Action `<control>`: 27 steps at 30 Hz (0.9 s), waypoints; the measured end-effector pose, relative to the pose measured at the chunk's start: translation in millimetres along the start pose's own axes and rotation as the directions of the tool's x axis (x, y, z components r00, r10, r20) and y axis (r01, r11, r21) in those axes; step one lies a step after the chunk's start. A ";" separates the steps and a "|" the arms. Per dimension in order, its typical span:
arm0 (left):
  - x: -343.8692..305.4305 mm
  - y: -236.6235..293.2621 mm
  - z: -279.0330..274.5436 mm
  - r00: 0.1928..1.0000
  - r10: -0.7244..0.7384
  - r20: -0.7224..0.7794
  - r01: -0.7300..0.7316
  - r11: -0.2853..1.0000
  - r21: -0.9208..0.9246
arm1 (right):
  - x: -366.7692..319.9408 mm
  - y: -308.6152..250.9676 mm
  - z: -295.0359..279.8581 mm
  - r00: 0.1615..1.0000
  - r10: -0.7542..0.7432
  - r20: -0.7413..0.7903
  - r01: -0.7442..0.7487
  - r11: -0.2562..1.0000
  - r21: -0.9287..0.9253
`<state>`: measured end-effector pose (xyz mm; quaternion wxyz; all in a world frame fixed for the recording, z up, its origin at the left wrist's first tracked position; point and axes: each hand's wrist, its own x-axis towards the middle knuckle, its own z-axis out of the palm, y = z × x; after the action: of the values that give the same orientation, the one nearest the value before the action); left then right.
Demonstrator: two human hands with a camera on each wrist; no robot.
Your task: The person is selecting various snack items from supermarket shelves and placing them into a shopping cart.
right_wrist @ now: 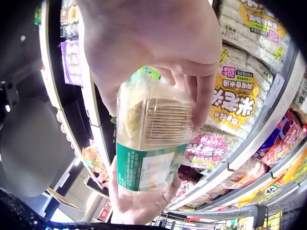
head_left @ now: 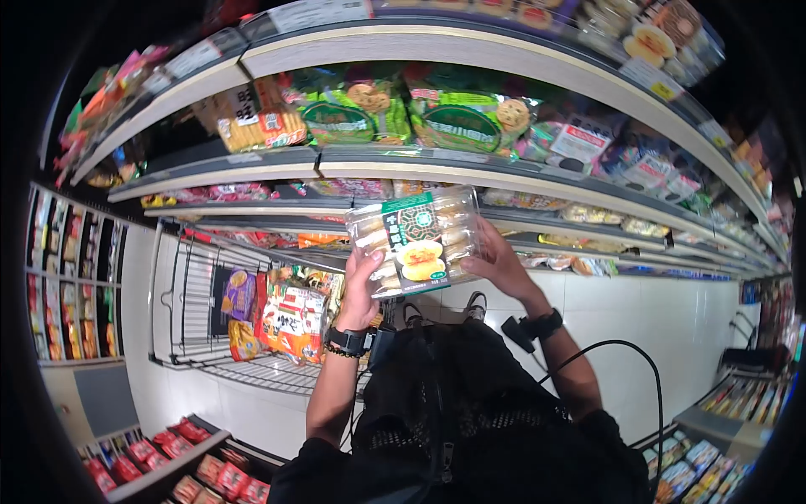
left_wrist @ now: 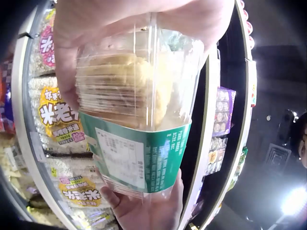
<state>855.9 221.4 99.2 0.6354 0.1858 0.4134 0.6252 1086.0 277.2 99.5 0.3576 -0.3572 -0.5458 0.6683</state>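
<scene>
A clear plastic box of pastries (head_left: 418,244) with a green and white paper band is held up in front of the body. My left hand (head_left: 361,290) grips its left end, thumb on the front face. At the opposite end my right hand (head_left: 497,262) holds it the same way, with the fingers bent behind. In the left wrist view, round golden pastries (left_wrist: 124,86) show through the ridged plastic, above a white label (left_wrist: 122,158) on the band. The right wrist view shows the box's other end (right_wrist: 153,120) between the two hands.
Shelves of packaged snacks (head_left: 361,118) curve across the front. To the left stands a wire shopping cart (head_left: 193,311) with several bags (head_left: 294,319) in it. Behind on the left are low racks with red packs (head_left: 159,449). A black cable (head_left: 655,378) loops from the right wrist.
</scene>
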 end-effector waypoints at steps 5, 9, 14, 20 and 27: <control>-0.6 0.6 -3.6 1.000 -0.013 -0.009 0.014 0.994 0.112 | 4.4 18.7 -2.5 0.996 0.034 0.084 -0.037 0.999 0.032; -0.1 -0.2 -1.2 1.000 -0.011 -0.013 0.012 0.997 0.077 | 4.5 7.6 -1.7 0.991 0.069 0.110 -0.075 0.996 0.047; 0.4 4.4 3.9 0.999 0.025 0.027 -0.027 0.997 0.077 | 7.2 7.8 -5.0 0.997 0.030 0.073 -0.030 1.000 0.000; -8.2 -2.7 3.2 0.956 0.286 0.071 -0.293 0.949 0.118 | 6.6 8.8 -2.2 1.000 0.014 -0.023 -0.018 0.986 -0.164; -15.5 -40.3 12.5 0.969 0.245 -0.033 -0.247 0.960 -0.131 | 9.8 26.6 29.2 0.964 0.251 -0.087 -0.196 0.891 0.409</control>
<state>893.1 204.2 80.7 0.5604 0.1873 0.3492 0.7272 1053.5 267.9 76.8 0.3799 -0.3829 -0.3282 0.7755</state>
